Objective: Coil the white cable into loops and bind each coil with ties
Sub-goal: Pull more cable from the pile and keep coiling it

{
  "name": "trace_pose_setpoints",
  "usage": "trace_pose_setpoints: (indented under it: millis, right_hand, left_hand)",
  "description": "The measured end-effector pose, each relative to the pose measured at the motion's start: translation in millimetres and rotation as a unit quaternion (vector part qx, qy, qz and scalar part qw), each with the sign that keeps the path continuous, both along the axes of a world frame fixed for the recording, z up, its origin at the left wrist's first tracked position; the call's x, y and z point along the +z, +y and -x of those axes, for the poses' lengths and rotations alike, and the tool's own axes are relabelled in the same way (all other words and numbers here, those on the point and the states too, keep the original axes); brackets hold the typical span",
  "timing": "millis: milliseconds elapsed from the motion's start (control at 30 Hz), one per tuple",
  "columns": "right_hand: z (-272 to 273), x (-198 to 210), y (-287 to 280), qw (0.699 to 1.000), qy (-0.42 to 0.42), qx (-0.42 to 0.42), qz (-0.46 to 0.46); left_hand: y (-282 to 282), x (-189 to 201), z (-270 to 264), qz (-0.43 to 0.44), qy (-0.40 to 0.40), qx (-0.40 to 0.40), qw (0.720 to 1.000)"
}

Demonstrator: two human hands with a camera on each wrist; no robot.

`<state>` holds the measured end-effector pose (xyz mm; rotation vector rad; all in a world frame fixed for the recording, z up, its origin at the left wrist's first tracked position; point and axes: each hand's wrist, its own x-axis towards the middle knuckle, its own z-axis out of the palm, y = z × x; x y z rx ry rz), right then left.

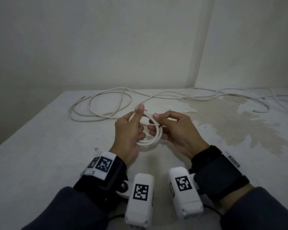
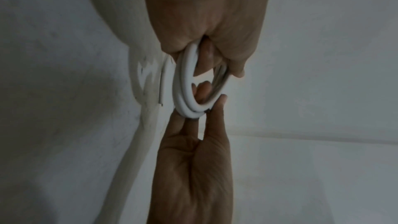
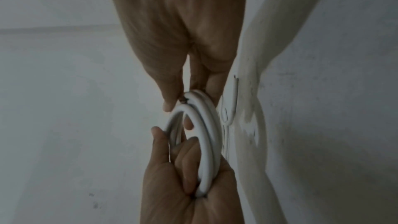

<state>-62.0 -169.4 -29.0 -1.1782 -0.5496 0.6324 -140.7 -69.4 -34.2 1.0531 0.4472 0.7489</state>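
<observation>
A small coil of white cable (image 1: 152,136) of a few loops hangs between both hands above the table. My left hand (image 1: 131,130) grips its left side, thumb up along the loops and fingers curled through the ring. My right hand (image 1: 171,128) pinches the right side between thumb and fingers. In the left wrist view the coil (image 2: 187,91) stands edge-on, held from above and below. The right wrist view shows the coil (image 3: 206,139) the same way, with a dark spot where the right fingers pinch. No tie is clearly visible.
The rest of the white cable (image 1: 103,103) lies in loose loops on the white table (image 1: 40,146) behind the hands and trails off to the right (image 1: 223,95). A stained patch (image 1: 231,123) marks the table's right half. Walls stand close behind.
</observation>
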Motion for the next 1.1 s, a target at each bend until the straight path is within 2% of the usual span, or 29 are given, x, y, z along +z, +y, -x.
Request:
trace_pose_setpoints:
  millis: [167, 467, 600, 700, 900, 1000, 1100]
  right_hand:
    - [-2, 5, -4, 0.992, -0.106, -0.022, 0.058]
    - [-4, 5, -5, 0.983, -0.164, -0.045, 0.074]
    - [-3, 5, -4, 0.956, -0.260, -0.062, 0.120]
    - [-7, 4, -4, 0.945, -0.281, -0.087, 0.140]
    - [-13, 3, -6, 0.924, -0.309, -0.149, 0.166]
    - [-18, 5, -11, 0.915, -0.324, -0.154, 0.184]
    - [-21, 7, -14, 0.909, -0.344, -0.135, 0.192]
  left_hand:
    - [-2, -3, -2, 0.002, 0.008, 0.034, 0.999]
    - [-3, -6, -4, 0.025, 0.018, 0.031, 0.999]
    - [-4, -4, -3, 0.044, 0.017, 0.031, 0.998]
    - [-6, -5, -4, 0.031, 0.019, 0.019, 0.999]
    - [-7, -7, -5, 0.023, 0.048, -0.037, 0.998]
    - [-1, -5, -3, 0.092, 0.046, -0.113, 0.988]
    - [5, -1, 0, 0.185, 0.032, -0.208, 0.960]
